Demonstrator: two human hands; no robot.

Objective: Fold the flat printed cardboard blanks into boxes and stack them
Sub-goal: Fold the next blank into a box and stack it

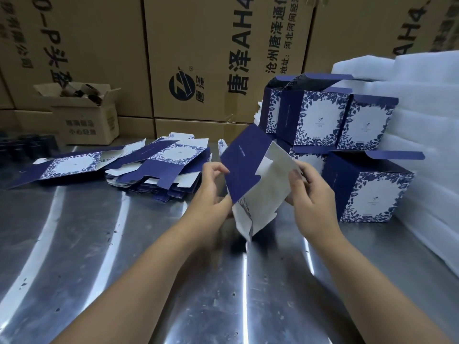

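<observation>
Our L hand (214, 187) pinches the blank (246, 170) by its navy panel, R hand (311, 197) grips the white edge; we shd push it square, creasing along scores w/o buckling

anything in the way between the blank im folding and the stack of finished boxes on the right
Nothing visible. The half-folded blank is held by the left hand and right hand just beside the stack of folded boxes; only the right hand itself lies between them.
</observation>
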